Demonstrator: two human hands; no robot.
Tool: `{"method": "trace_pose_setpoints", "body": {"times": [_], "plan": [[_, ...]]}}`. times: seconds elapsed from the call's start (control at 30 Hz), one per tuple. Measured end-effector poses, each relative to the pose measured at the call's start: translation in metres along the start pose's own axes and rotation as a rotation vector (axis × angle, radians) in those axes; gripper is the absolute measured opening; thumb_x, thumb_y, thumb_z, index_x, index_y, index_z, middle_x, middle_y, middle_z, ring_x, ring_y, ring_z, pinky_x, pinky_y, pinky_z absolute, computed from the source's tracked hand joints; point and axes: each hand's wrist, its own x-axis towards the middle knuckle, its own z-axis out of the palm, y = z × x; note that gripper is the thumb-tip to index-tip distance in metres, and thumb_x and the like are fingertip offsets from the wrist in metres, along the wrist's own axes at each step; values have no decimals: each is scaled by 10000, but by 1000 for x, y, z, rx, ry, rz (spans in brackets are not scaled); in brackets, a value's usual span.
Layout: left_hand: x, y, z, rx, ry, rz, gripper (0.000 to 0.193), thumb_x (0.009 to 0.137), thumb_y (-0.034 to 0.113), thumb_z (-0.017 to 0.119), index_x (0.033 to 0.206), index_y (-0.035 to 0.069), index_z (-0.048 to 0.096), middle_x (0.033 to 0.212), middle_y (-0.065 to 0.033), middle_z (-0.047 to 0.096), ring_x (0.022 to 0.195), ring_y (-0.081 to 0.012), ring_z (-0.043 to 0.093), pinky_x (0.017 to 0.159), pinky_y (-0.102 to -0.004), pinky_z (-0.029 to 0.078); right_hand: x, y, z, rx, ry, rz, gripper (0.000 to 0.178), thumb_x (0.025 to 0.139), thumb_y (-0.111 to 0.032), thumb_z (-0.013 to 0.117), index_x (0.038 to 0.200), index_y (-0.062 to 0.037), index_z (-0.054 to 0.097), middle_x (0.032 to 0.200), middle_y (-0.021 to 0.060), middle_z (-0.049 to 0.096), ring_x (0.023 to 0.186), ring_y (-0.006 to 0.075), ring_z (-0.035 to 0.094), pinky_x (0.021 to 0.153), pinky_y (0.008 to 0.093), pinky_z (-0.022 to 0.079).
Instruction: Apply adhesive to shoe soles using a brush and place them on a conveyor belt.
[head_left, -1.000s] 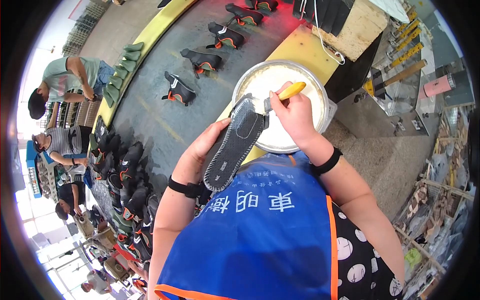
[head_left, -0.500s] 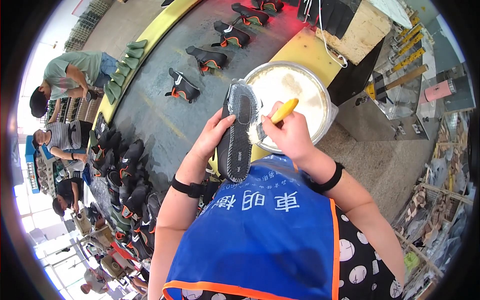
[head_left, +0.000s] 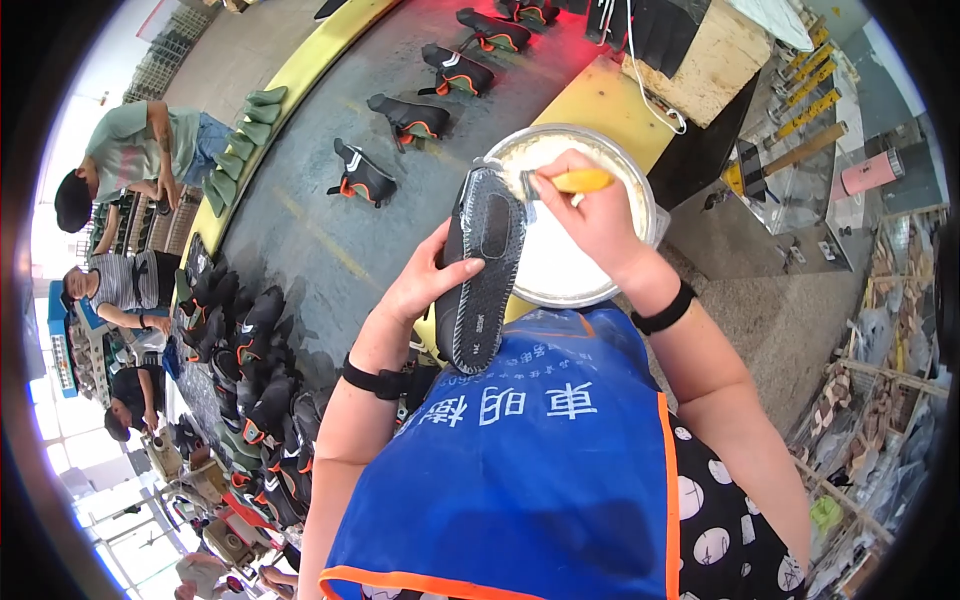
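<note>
Left hand [head_left: 425, 285] clamps the shoe upper [head_left: 493, 280]; right hand [head_left: 598, 218] pinches the yellow-handled brush [head_left: 583, 181], bristles just left of its fingers [head_left: 556, 194] (edge-coating, apparently; next stroke needs steadiness).

Wide fisheye view, brightly lit, circled by a black rim. Windows [head_left: 75, 440] at lower left blaze white, their detail washed out, with a bluish-purple fringe along the rim nearby. A red glow tints the far end of the grey surface [head_left: 290, 170], at the top. White liquid [head_left: 565, 260] at centre is very bright, with little texture showing. A soft, dark shadow lies low on the blue apron [head_left: 500, 480]. The hands [head_left: 425, 285] and shoe [head_left: 485, 290] look fairly crisp; the lower-left background is small and hazy. The long yellow edge [head_left: 325, 50] bends into a curve.
</note>
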Motion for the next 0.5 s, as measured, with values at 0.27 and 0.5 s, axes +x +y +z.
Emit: {"method": "trace_pose_setpoints", "body": {"times": [0.27, 0.5], "plan": [[-13, 1, -13, -140, 20, -30, 831, 765, 225, 801, 1449, -6, 388, 1291, -107, 582, 1189, -193, 549, 1056, -338, 414, -41, -35, 5, 211, -189, 270, 150, 901, -109, 685, 835, -24, 580, 676, 40, 590, 573, 96, 528, 536, 257, 401], [-20, 0, -29, -166, 7, 35, 853, 750, 208, 804, 1457, -2, 376, 1309, -105, 574, 1210, -197, 539, 1077, -344, 394, 10, -31, 29, 192, 18, 181, 135, 919, -104, 674, 867, -18, 584, 640, 23, 568, 543, 79, 510, 506, 257, 380]]}}
